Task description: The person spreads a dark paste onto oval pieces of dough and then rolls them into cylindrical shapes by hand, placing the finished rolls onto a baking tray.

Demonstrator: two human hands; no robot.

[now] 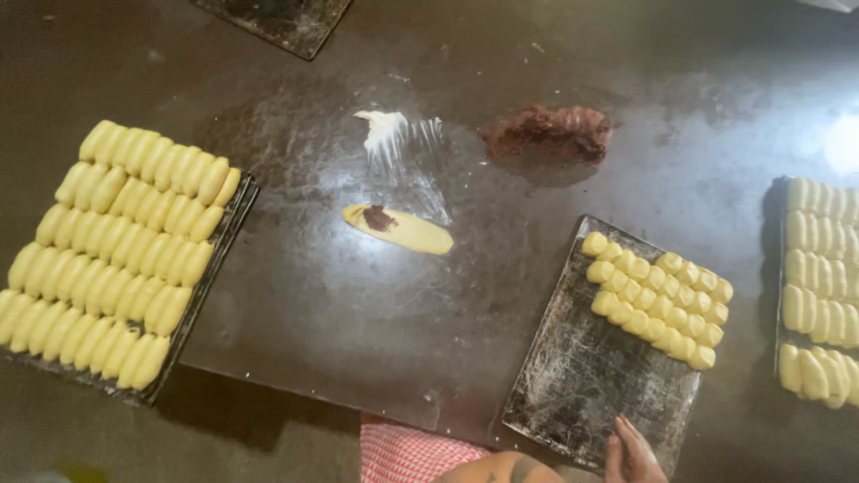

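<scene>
My right hand (pixel 635 452) lies at the bottom edge of the view, its fingers on the near rim of a dark metal tray (pixel 582 385). The picture's edge cuts off most of the hand, so its grip is unclear. Several pale yellow dough rolls (pixel 658 300) fill the far end of that tray in rows. My left hand is out of view. On the dark table, a flattened oval of dough (pixel 407 233) carries a dab of brown filling (pixel 379 217) at its left end.
A mound of brown filling (pixel 548 132) and a white smear (pixel 389 134) lie further back. A tray (pixel 228 228) packed with dough rolls stands at left, another rolled batch (pixel 819 286) at the right edge. A dark tray corner (pixel 277 22) shows at top. Red-checked cloth (pixel 407 454) is below.
</scene>
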